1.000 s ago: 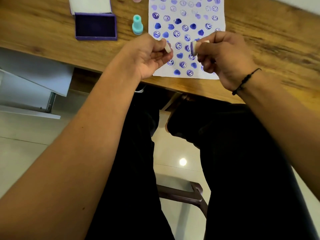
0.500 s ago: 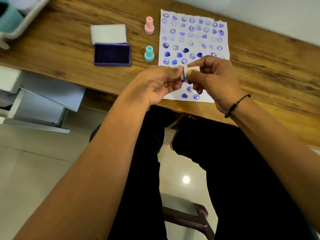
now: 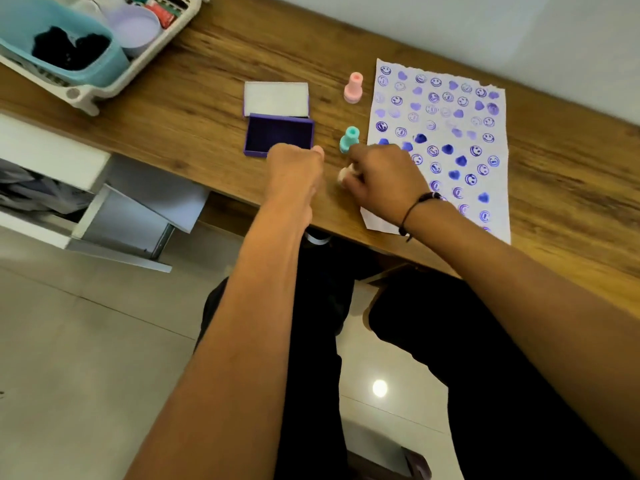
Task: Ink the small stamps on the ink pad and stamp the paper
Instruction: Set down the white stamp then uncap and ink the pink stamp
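Observation:
A white paper (image 3: 446,133) full of blue smiley and heart prints lies on the wooden desk (image 3: 194,109). Left of it stand a pink stamp (image 3: 353,87) and a teal stamp (image 3: 348,139). The open purple ink pad (image 3: 278,135) sits further left, its white lid (image 3: 276,98) folded back behind it. My right hand (image 3: 384,176) is closed around a small whitish stamp (image 3: 344,173), low over the desk just below the teal stamp. My left hand (image 3: 295,169) is a fist at the ink pad's near right corner; nothing shows in it.
A white rack (image 3: 86,88) at the desk's far left holds a teal tub (image 3: 65,53) and a lilac bowl (image 3: 136,29). An open white drawer (image 3: 104,216) juts out below the desk on the left. My legs are under the desk edge.
My hands came apart. The left moved left to the ink pad; the right carried the whitish stamp down beside the teal stamp. The view tilted up, showing more desk.

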